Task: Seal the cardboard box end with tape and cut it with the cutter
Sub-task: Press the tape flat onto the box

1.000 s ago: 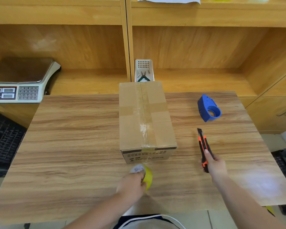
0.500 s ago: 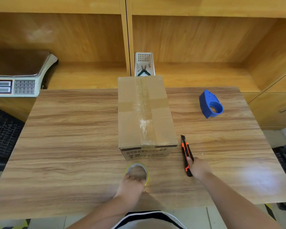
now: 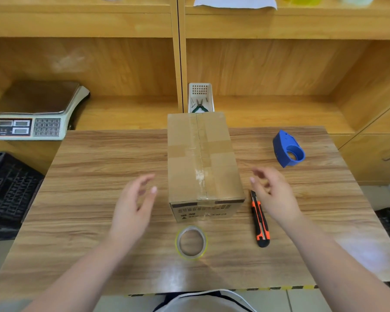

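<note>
A brown cardboard box (image 3: 203,158) stands in the middle of the wooden table (image 3: 88,176), with clear tape running along its top seam. A roll of clear tape with a yellow rim (image 3: 191,242) lies flat on the table just in front of the box. An orange and black cutter (image 3: 259,219) lies to the right of the box's near corner. My left hand (image 3: 133,208) hovers open left of the box. My right hand (image 3: 273,192) hovers open right of the box, above the cutter's tip. Both hands hold nothing.
A blue tape dispenser (image 3: 287,152) sits at the table's far right. A weighing scale (image 3: 36,111) stands on the shelf at the left. A white basket with pliers (image 3: 200,97) is behind the box. Black crates (image 3: 7,188) are on the floor at the left.
My left hand let go of the tape roll, which now lies flat. My right hand set down the cutter beside the box. Both hands rose toward the box sides.
</note>
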Demonstrator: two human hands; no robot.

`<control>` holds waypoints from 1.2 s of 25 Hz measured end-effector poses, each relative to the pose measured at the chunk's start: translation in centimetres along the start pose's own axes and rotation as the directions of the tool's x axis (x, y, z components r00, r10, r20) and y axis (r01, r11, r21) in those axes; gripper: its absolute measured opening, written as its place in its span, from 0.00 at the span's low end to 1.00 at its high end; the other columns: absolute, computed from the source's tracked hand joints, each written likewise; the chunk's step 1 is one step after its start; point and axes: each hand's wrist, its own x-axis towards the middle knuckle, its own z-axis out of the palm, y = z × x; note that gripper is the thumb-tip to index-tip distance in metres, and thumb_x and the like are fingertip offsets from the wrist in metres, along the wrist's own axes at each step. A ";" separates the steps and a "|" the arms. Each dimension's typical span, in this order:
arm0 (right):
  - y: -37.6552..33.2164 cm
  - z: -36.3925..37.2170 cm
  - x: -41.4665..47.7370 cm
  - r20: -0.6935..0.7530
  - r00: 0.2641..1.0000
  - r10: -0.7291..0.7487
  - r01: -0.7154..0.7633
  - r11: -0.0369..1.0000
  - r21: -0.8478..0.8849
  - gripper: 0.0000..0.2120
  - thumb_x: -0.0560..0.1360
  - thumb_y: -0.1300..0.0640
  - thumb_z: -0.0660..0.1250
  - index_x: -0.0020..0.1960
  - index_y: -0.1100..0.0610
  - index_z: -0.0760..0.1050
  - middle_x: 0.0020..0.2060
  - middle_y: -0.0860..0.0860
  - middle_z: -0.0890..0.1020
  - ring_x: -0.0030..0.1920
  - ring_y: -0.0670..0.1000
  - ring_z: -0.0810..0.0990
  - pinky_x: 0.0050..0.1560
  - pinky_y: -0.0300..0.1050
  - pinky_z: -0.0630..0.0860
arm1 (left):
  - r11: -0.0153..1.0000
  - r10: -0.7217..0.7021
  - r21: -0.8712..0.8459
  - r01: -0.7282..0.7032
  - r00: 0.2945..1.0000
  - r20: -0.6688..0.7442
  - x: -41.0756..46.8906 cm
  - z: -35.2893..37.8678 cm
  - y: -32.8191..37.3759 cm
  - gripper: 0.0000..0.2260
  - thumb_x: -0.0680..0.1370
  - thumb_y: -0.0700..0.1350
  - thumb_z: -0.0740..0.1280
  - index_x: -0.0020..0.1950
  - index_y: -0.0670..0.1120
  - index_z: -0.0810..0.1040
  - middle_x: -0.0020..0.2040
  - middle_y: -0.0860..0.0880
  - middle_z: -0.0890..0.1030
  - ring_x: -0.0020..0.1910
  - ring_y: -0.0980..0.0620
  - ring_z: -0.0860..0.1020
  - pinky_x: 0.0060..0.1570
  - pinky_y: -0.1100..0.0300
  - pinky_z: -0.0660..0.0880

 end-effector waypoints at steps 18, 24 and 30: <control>-2.2 7.7 3.0 0.317 0.784 -0.534 0.621 0.684 -0.382 0.29 0.74 0.44 0.57 0.66 0.65 0.72 0.64 0.60 0.77 0.65 0.61 0.74 0.66 0.61 0.69 | 0.537 0.212 0.607 -0.586 0.790 0.576 5.5 6.8 0.0 0.36 0.76 0.67 0.38 0.77 0.48 0.56 0.78 0.48 0.60 0.77 0.49 0.57 0.75 0.46 0.51; -1.6 7.9 2.8 0.329 0.768 -0.549 0.640 0.669 -0.378 0.29 0.73 0.47 0.65 0.67 0.65 0.71 0.65 0.61 0.75 0.67 0.62 0.71 0.68 0.61 0.67 | 0.480 0.225 0.643 -0.597 0.792 0.567 5.5 7.0 -0.1 0.35 0.74 0.65 0.50 0.74 0.45 0.64 0.74 0.45 0.68 0.73 0.48 0.66 0.72 0.44 0.61; -1.8 7.1 2.9 0.378 0.774 -0.509 0.624 0.713 -0.318 0.36 0.68 0.51 0.74 0.70 0.64 0.66 0.70 0.61 0.70 0.72 0.61 0.65 0.72 0.57 0.56 | 0.543 0.208 0.583 -0.604 0.770 0.603 5.5 6.8 0.6 0.40 0.74 0.66 0.57 0.78 0.48 0.45 0.80 0.49 0.46 0.78 0.52 0.45 0.76 0.48 0.41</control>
